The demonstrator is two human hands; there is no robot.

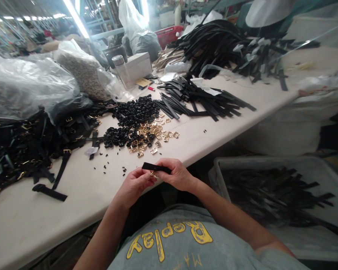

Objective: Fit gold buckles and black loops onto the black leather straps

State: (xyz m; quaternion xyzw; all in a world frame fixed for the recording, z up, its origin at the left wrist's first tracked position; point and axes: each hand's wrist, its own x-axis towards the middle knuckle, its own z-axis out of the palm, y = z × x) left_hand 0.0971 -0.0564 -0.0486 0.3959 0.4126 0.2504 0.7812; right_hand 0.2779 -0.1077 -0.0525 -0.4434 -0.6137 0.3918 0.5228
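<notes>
Over the table's near edge, both hands meet around a short black strap [155, 167]. My right hand [178, 174] is closed on the strap, its fingers wrapped over the right end. Below the strap, a small gold buckle [153, 174] shows at the fingertips of my left hand [135, 184], which is closed in a pinch. The fingers partly hide the buckle, and I cannot tell whether the strap passes through it. Beyond the hands lie loose gold buckles [165, 135] beside a heap of small black loops [141, 108].
Black straps [211, 99] lie in a pile at the table's back. Buckled straps [30, 146] heap up on the left near plastic bags [30, 78]. A clear bottle [121, 71] stands behind the loops. Below right, a grey bin [221, 180] holds more straps.
</notes>
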